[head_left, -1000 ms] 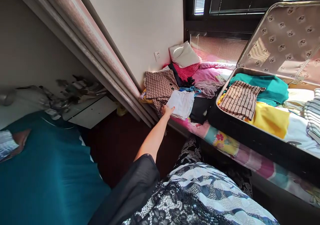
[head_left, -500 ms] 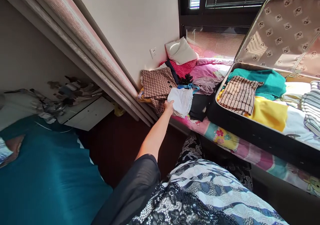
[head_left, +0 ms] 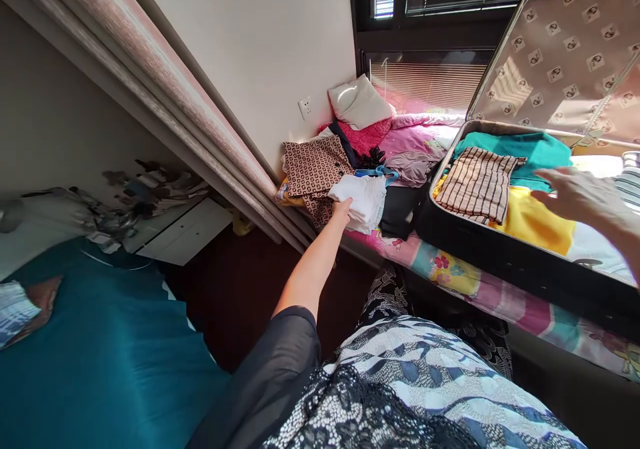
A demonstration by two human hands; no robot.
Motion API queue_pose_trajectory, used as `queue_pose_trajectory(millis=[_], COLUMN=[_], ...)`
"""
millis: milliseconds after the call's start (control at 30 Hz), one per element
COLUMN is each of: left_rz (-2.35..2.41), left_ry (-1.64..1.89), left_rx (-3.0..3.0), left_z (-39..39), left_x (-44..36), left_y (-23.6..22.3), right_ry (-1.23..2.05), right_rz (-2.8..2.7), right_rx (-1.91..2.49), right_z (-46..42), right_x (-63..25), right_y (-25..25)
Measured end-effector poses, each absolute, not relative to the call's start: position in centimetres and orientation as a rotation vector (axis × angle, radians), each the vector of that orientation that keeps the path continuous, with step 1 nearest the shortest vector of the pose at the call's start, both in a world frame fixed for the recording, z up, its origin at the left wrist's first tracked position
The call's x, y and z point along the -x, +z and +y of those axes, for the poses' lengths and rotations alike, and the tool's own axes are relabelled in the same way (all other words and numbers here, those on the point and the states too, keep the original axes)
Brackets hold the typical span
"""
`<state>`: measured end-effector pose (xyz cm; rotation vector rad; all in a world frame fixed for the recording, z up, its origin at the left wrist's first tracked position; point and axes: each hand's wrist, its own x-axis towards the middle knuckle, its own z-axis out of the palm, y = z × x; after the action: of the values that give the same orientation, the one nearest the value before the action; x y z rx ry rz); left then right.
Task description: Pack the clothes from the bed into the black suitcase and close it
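- White, soft and loosely folded, the white garment (head_left: pixel 361 201) lies in rumpled layers on the pink bedspread (head_left: pixel 425 144), with the left hand (head_left: pixel 343 208) at its near edge.
- Left hand closes on that edge; how tightly cannot be told, as the cloth hides the fingers.
- Just beyond the hand sits a brown patterned cloth (head_left: pixel 315 166); to its right, a dark folded piece (head_left: pixel 397 210).
- Right hand (head_left: pixel 575 196) hovers open and flat, fingers spread, holding nothing, over the open suitcase (head_left: pixel 500 262).
- Under that hand lie a smooth yellow fabric (head_left: pixel 540 226) and a brown checked cloth (head_left: pixel 475 186); behind it, teal cloth (head_left: pixel 530 152).
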<state>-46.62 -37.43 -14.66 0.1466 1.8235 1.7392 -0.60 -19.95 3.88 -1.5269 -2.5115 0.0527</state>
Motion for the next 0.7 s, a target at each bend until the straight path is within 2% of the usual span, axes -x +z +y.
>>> queue_pose_trajectory(millis=[100,167,333,500,700], left_rz=[1.72,1.648,1.486,1.134,1.03], left_ry=[1.767,1.782,1.856,1.859,1.875], left_rx=[-0.012,0.032,0.049,-0.082,-0.246], left_z=[-36.0,-35.2,-34.5,-37.0,-40.6], left_x=[46.9,46.7,46.1,46.0,43.4], left_y=[-12.7,-11.2,-6.6,-1.3,3.9], right_ry=[0.064,0.201,0.515,0.864,1.187], right_rz=[-2.711,-2.794,-2.843,-2.553,-2.105], right_rx=[1.229,0.962,0.559,0.645,0.262], right_z=[-22.2,-24.5,-27.7,-27.7,-28.8], right_x=[8.1,14.3,26.2,29.8,28.4], right_y=[4.0,3.3,-1.3,-4.4,-2.3])
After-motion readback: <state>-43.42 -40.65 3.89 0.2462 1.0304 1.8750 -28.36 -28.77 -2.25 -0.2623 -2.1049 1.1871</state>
